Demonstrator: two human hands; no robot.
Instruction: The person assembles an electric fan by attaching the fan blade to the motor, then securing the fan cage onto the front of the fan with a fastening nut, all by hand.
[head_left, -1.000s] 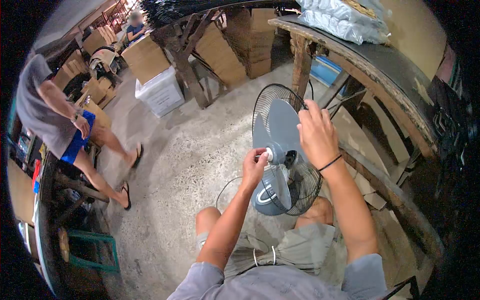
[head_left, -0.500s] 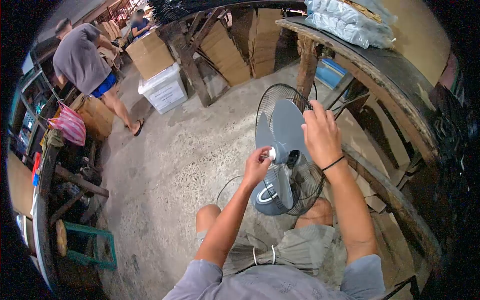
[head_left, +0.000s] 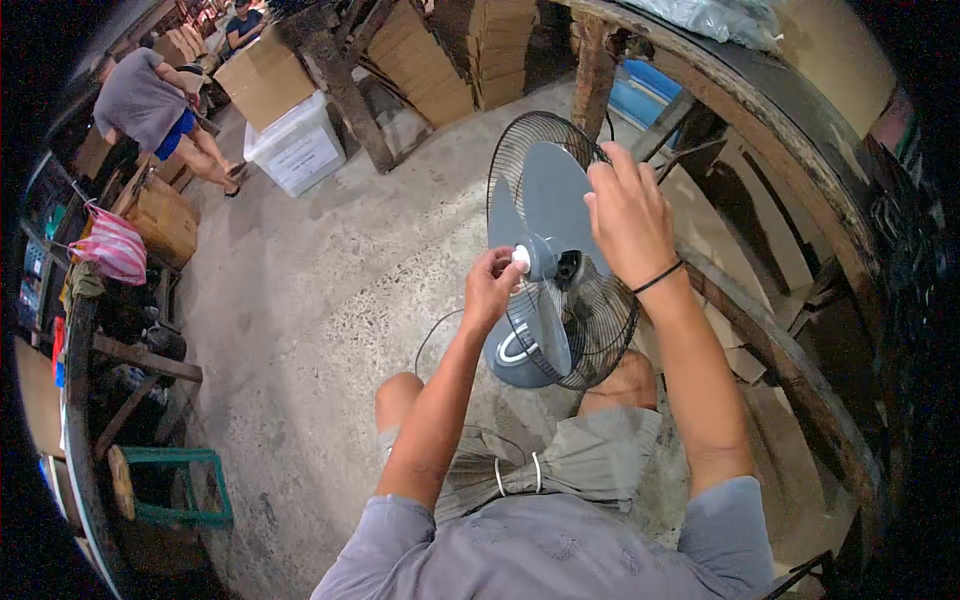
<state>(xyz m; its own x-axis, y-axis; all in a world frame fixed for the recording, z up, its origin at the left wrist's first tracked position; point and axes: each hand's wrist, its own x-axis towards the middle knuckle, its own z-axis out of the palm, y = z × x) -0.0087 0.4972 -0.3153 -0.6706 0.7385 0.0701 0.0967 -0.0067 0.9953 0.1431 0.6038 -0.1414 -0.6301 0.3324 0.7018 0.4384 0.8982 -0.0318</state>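
Observation:
A fan with grey blades (head_left: 557, 197) stands between my knees, its black wire rear guard (head_left: 607, 340) behind the blades and no guard in front of them. My left hand (head_left: 488, 288) pinches a white knob (head_left: 521, 258) at the centre of the blade hub. My right hand (head_left: 632, 218) curls over the upper right rim of the guard, beside the largest blade; its fingertips are partly hidden. Below the blades is the grey fan base (head_left: 515, 352), with a white oval trim on it.
To my right runs a rough wooden table (head_left: 740, 85) with a plastic-wrapped bundle (head_left: 705, 18) on top. Ahead stands a white plastic bin (head_left: 296, 155) under a cardboard box (head_left: 264, 78). A green stool (head_left: 178, 487) is at left. One person (head_left: 150, 100) is bent over; another sits farther back.
My view has tilted down and shifted slightly, so the fan appears higher and further left. Both hands keep their places on it. The person at far left has stepped further away.

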